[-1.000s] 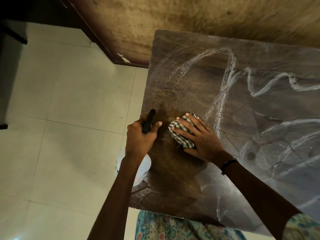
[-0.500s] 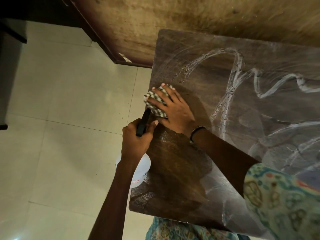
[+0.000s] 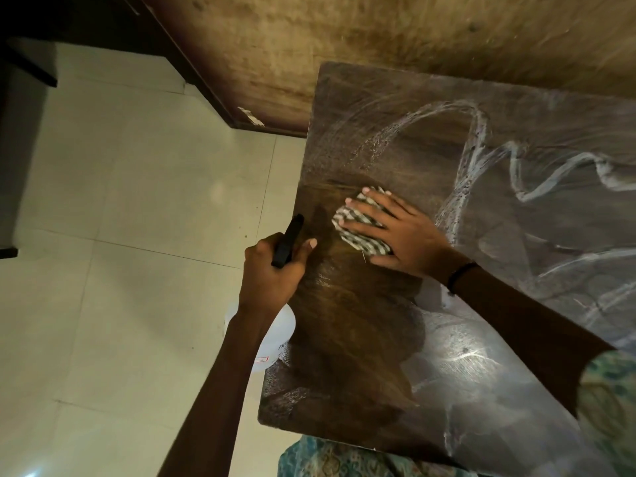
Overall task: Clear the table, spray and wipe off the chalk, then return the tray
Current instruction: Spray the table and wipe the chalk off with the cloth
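A person's right hand presses flat, fingers spread, on a bunched checked cloth lying on the dark wooden table, near the table's left edge. The left hand is curled around the black trigger head of a spray bottle, whose white body hangs just beside the table's left edge, over the pale tiled floor. White chalk lines loop across the tabletop to the right of the cloth, running toward the table's far and right sides, while the wood near the cloth and toward the table's near-left corner looks dark and wet. A dark band circles the right wrist. A brown wall stands behind the table's far edge. Patterned fabric shows below the table's near edge.
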